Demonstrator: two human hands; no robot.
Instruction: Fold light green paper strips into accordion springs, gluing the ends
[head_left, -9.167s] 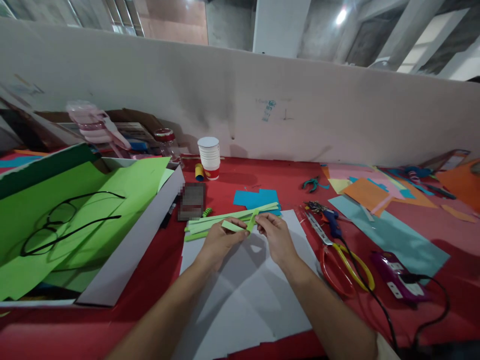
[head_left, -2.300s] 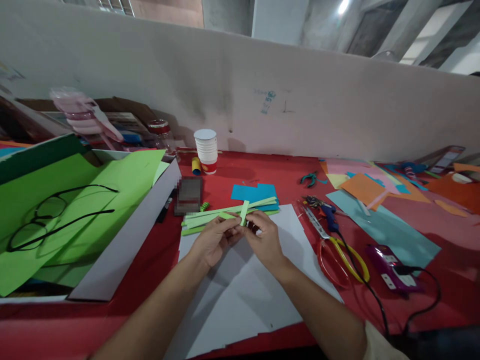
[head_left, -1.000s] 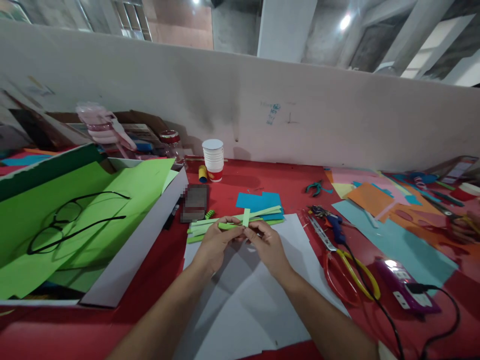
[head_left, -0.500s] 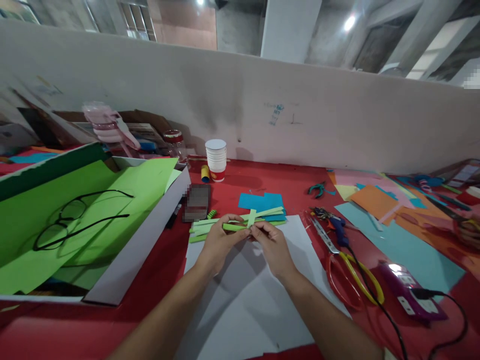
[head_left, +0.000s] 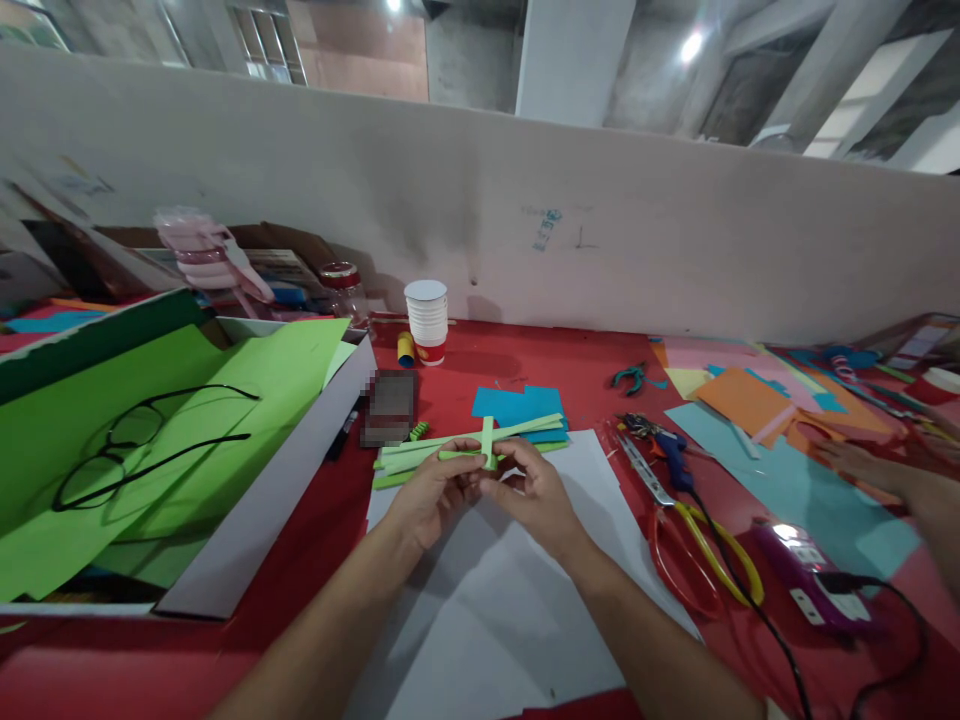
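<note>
Close together over the white paper (head_left: 480, 590), my left hand (head_left: 435, 490) and my right hand (head_left: 532, 490) pinch a light green paper strip (head_left: 487, 438). One part of the strip stands upright between the fingertips, and another part runs sideways across my left fingers. Both hands are closed, and the strip's lower end is hidden by the fingers. Just behind them lie several loose green paper strips (head_left: 397, 464) and blue paper pieces (head_left: 517, 407). A small green paper coil (head_left: 419, 431) rests to the left of the blue pieces.
At left stands an open box (head_left: 262, 500) with green sheets and glasses (head_left: 124, 455). Behind are stacked paper cups (head_left: 427, 320) and a phone (head_left: 390, 407). To the right lie scissors (head_left: 705, 540), a glue gun (head_left: 675, 460), a purple device (head_left: 814, 590) and another person's hand (head_left: 862, 470).
My hands have shifted slightly left, and the strip's upright part now stands straighter between the fingertips. At right, the other person's hand has reached in over the coloured paper.
</note>
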